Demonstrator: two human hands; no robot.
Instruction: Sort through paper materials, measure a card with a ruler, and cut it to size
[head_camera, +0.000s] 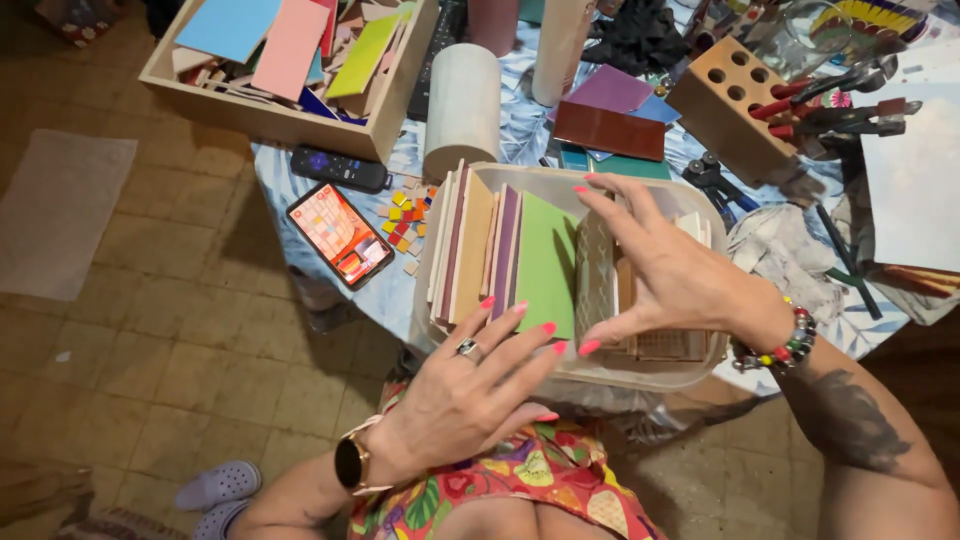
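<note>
A clear plastic tub (640, 374) sits at the table's near edge, packed with flat tiles standing on edge. Among them are a green tile (546, 262), a purple one and several cream ones. My left hand (478, 392) rests on the tub's near rim, fingertips touching the bottom edges of the green and purple tiles. My right hand (668, 272) is inside the tub, fingers spread around a stack of patterned beige tiles (596, 268), thumb at the near end and fingertips at the far end.
A phone (339, 233), a remote (340, 169) and small coloured mosaic bits (404, 216) lie left of the tub. Behind are a wooden box of tiles (264, 112), a white cylinder (462, 108), loose tiles, and a wooden block (722, 106) holding pliers. Tiled floor lies left.
</note>
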